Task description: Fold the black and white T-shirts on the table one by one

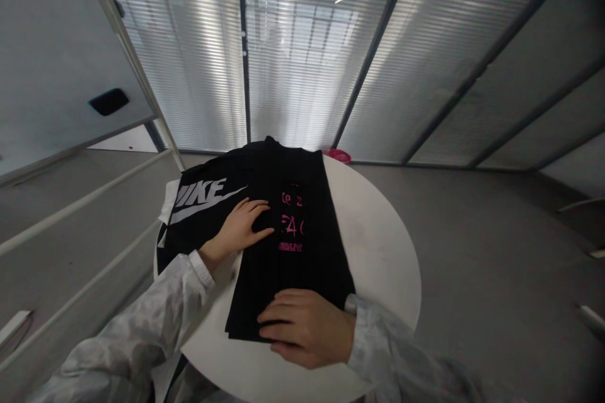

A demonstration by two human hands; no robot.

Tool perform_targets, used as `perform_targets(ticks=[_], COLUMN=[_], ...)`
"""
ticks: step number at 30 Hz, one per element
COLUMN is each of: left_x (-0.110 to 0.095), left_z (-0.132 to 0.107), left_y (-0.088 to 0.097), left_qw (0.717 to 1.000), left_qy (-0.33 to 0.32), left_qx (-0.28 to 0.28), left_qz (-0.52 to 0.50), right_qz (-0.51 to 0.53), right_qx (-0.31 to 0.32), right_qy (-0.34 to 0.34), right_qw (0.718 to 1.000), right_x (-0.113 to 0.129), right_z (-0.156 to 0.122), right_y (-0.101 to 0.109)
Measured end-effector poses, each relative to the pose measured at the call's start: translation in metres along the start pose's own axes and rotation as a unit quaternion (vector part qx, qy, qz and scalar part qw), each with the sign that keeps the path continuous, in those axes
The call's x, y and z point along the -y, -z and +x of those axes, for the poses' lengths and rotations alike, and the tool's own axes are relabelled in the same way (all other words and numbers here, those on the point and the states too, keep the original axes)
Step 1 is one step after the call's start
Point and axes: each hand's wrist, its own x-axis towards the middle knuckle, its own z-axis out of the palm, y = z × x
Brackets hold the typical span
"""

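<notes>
A black T-shirt with pink lettering (pixel 314 252) lies folded lengthwise on the round white table (pixel 382 245). My left hand (pixel 241 227) rests on its left side with the fingers spread. Over the shirt's near end, my right hand (pixel 307 326) lies palm down, its fingers stretched out and slightly bent across the hem. Neither hand visibly grips the cloth. To the left, another black garment with a white Nike print (pixel 203 198) lies on the table and hangs over its left edge. Where the two dark fabrics meet at the back, I cannot tell them apart.
A pink object (pixel 339 155) shows just behind the table's far edge. Glass partition walls with blinds (pixel 302 44) stand beyond. White rails (pixel 85 195) and a whiteboard-like panel (pixel 51 56) are at left. Grey floor (pixel 482 252) extends to the right.
</notes>
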Motion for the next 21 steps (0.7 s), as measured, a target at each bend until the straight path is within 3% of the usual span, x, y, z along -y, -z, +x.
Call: perform_targets(ticks=[5,7,10,15,21], left_x=[-0.022,-0.026,-0.025,-0.023,-0.031], left_z=[-0.037,-0.056,-0.078,-0.090,-0.091], left_y=[0.033,0.044,0.052,0.057,0.054], left_qw=[0.974,0.958,0.938,0.921,0.942], left_qy=[-0.135,-0.179,-0.236,-0.296,-0.235], left_qx=[0.162,0.195,0.214,0.229,0.218], left_qz=[-0.084,-0.110,-0.134,-0.104,-0.096], right_qz=[-0.013,-0.024,0.002,-0.024,-0.067], right_qx=[-0.034,-0.029,0.031,0.082,0.037], right_qy=[-0.128,-0.165,-0.187,-0.197,-0.213], right_qw=[0.991,0.986,0.982,0.977,0.974], right_x=[-0.013,-0.020,-0.022,-0.017,-0.019], right_z=[-0.070,-0.106,-0.143,-0.149,-0.137], right_y=[0.055,0.072,0.084,0.077,0.060])
